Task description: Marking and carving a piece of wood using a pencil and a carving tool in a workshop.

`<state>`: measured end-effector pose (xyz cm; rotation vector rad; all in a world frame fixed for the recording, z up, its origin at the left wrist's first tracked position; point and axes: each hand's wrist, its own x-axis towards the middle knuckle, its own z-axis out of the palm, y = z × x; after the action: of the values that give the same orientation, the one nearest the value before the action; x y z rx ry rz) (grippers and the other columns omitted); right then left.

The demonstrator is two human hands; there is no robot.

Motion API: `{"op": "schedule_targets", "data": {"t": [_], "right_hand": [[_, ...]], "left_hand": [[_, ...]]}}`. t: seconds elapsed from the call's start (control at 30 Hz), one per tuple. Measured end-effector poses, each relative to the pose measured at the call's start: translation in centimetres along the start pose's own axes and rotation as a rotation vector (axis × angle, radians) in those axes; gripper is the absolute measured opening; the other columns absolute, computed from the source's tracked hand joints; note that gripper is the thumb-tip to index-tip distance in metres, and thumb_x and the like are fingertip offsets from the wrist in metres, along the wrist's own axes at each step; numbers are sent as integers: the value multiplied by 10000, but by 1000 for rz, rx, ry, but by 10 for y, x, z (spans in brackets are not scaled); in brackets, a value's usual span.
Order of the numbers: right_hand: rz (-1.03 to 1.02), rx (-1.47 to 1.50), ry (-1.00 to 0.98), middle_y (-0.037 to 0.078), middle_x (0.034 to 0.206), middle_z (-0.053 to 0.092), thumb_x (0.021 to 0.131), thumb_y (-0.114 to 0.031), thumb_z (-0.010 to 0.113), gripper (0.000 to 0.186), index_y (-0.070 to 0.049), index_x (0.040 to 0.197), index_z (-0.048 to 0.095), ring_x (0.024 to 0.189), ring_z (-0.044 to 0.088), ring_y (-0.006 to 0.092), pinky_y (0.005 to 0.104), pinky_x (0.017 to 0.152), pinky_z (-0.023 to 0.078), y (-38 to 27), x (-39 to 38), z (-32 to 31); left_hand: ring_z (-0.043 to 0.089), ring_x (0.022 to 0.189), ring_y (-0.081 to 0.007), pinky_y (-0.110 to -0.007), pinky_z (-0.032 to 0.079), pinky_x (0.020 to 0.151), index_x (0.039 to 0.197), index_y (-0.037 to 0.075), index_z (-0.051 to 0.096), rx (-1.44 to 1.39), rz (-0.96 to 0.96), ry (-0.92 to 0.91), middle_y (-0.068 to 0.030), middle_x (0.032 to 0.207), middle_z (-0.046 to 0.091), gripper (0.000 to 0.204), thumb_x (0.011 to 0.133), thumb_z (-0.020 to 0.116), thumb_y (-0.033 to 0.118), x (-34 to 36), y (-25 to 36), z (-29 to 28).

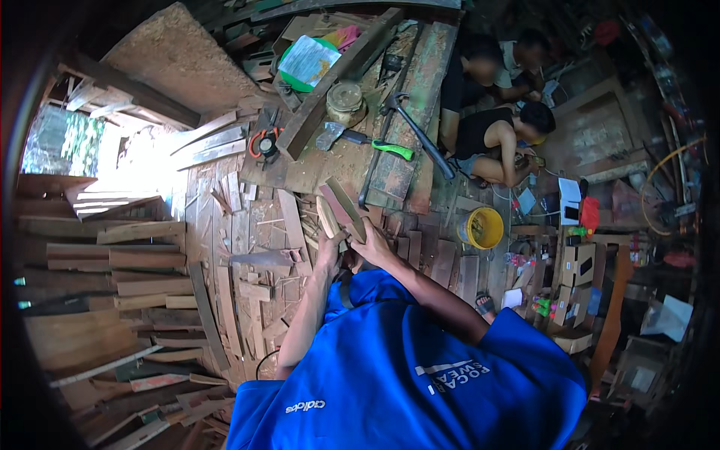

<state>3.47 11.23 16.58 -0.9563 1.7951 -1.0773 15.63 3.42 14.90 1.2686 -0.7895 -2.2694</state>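
Note:
My left hand (331, 247) is closed around the lower end of a pale, narrow piece of wood (327, 216). Right beside it, my right hand (373, 244) grips a flat reddish-brown strip (342, 205), whose material I cannot tell for sure. Both pieces tilt up and away from me, close together, and whether they touch is unclear. Beyond them is the workbench (300, 171), with a trowel-like tool with a green handle (394, 150), a black-handled hammer (424, 133), a lidded jar (346, 103) and orange-handled pliers (262, 142).
A handsaw (266, 258) lies among offcuts on the plank floor at left. Stacked boards (142, 262) fill the far left. A yellow bucket (481, 228) stands at right, near cardboard boxes (576, 264). Several people (501, 142) sit at the upper right. A long beam (337, 82) crosses the bench.

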Motion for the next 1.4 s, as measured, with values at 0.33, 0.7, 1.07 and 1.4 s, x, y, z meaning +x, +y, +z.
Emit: {"op": "schedule_targets", "data": {"t": [0.33,0.7,1.07,1.4], "right_hand": [[-2,-47,-1,226,1006,568,766,-161,614,482,-18,1189,430,962,565,369,398,808,444,46,-41,-46],[37,20,216,182,1126,550,870,-264,555,544,-8,1303,347,992,566,277,352,835,446,65,-19,-88],[10,-359,175,322,1099,532,903,-264,501,580,-14,1369,261,957,569,441,446,772,486,21,-26,-69],[264,-545,138,267,859,600,892,-217,463,502,-124,1363,319,760,580,435,493,633,465,-23,56,-77]], "left_hand": [[492,556,-102,-223,423,481,962,41,441,-25,205,134,-21,703,487,207,847,601,105,-19,29,42],[545,487,-193,-304,466,440,914,23,493,138,-163,42,-86,668,541,435,924,320,422,36,21,71],[463,367,-158,-284,378,290,854,12,531,296,-357,-110,-42,571,486,330,885,414,320,113,-1,58],[596,703,-453,-536,475,616,823,-58,600,1174,451,95,-297,749,594,482,916,339,336,128,-37,62]]}}
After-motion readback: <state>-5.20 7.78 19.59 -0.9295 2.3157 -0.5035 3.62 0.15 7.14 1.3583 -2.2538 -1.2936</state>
